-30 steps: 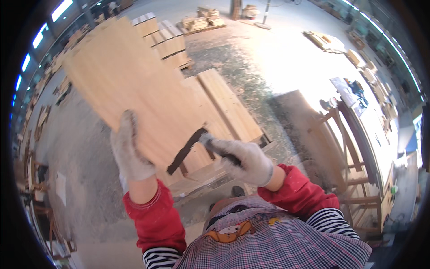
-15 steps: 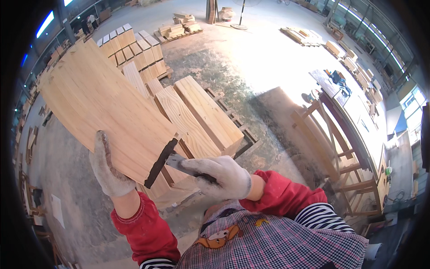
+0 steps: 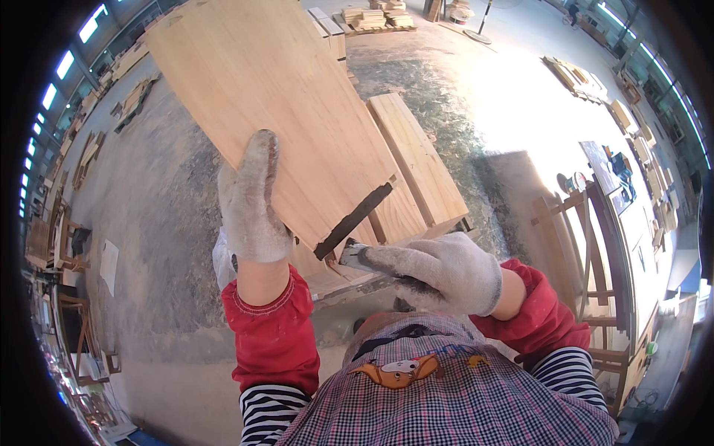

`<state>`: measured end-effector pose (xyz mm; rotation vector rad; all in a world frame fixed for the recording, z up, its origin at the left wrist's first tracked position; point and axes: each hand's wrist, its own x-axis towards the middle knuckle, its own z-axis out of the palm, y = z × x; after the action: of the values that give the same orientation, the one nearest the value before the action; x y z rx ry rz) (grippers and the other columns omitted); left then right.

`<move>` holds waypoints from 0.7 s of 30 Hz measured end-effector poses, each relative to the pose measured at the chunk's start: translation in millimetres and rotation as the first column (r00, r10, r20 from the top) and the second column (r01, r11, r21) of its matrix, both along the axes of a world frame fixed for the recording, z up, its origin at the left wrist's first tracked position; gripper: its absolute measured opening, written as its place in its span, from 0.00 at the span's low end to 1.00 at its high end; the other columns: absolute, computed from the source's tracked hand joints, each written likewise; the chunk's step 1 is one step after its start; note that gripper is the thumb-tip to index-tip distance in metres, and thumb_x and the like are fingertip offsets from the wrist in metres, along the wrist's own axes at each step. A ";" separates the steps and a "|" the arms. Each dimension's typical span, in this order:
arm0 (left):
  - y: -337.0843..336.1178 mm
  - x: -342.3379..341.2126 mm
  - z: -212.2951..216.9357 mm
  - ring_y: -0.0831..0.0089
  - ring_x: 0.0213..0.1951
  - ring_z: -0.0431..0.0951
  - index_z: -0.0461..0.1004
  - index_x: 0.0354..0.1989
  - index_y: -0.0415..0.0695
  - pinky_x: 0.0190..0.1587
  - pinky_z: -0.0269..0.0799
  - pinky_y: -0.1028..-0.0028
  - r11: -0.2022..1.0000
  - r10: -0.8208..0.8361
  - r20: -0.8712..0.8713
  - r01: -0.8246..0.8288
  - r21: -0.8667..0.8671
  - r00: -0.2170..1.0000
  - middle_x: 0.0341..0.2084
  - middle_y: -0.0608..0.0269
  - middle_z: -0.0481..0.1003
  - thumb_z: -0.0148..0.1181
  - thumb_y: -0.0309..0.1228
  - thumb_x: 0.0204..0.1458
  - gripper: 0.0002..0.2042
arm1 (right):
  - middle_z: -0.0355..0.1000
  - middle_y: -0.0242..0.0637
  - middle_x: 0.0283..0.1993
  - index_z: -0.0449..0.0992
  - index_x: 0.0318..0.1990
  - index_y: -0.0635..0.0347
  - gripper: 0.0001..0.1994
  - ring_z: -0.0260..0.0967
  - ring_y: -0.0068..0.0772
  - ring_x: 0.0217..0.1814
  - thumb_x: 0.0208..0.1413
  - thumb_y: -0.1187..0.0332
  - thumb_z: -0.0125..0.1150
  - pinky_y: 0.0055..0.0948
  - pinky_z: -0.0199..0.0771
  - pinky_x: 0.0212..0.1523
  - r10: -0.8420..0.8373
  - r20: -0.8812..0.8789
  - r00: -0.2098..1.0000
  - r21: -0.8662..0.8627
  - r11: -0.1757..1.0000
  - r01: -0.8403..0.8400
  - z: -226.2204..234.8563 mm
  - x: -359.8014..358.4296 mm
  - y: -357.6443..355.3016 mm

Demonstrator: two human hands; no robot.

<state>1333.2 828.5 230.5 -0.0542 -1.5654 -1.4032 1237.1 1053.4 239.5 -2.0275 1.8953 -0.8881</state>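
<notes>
A wide pale wooden board (image 3: 282,111) slants across the upper middle, its near end toward me. Along that end runs a dark brown-black strip (image 3: 353,221) that looks like paste. My left hand (image 3: 254,201), in a stained white work glove, grips the board's left edge, thumb on the top face and fingers hidden beneath. My right hand (image 3: 450,271), also gloved, is closed around a putty knife (image 3: 358,257) with dark smears at its tip. The blade sits just off the strip, close to the board's near end.
Thick wooden beams (image 3: 416,160) lie under and right of the board. On the right stands a wooden trestle bench (image 3: 602,275) with tools on top. Stacked timber (image 3: 375,18) rests at the back, and a pale sheet (image 3: 109,266) lies on the floor at left.
My view has turned, so the board and both hands appear farther right. The knife has moved from touching the dark strip to just below it. Both hands keep their hold.
</notes>
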 end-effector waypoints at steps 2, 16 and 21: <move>4.6 -0.9 2.3 0.58 0.50 0.71 0.59 0.55 0.28 0.52 0.69 0.65 0.994 -0.051 0.008 0.050 0.101 0.999 0.49 0.44 0.66 0.59 0.24 0.48 0.26 | 0.70 0.40 0.26 0.61 0.60 0.56 0.28 0.71 0.38 0.25 0.48 0.70 0.56 0.32 0.70 0.21 0.037 -0.100 0.994 0.039 0.999 -0.034 14.0 1.3 -6.4; -6.0 -2.0 -10.4 0.56 0.53 0.69 0.58 0.56 0.27 0.55 0.68 0.62 0.862 0.206 -0.053 -0.206 -0.463 0.977 0.51 0.43 0.65 0.62 0.21 0.46 0.29 | 0.68 0.31 0.21 0.68 0.56 0.40 0.23 0.65 0.27 0.19 0.50 0.72 0.49 0.25 0.67 0.21 -0.148 -0.557 0.817 0.132 0.956 0.263 55.3 -63.5 12.3; -12.2 1.9 -15.7 0.55 0.54 0.69 0.57 0.57 0.27 0.55 0.67 0.61 0.712 0.288 -0.137 -0.307 -0.631 0.948 0.52 0.43 0.64 0.63 0.21 0.45 0.30 | 0.68 0.32 0.21 0.67 0.57 0.47 0.24 0.65 0.29 0.17 0.49 0.72 0.52 0.26 0.66 0.19 -0.210 -0.338 0.917 0.110 0.959 0.260 43.3 -56.3 24.4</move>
<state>1335.1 816.3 214.7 -0.2255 -1.8753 -0.5522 1180.8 1077.9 282.8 -1.9764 2.3427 -0.4539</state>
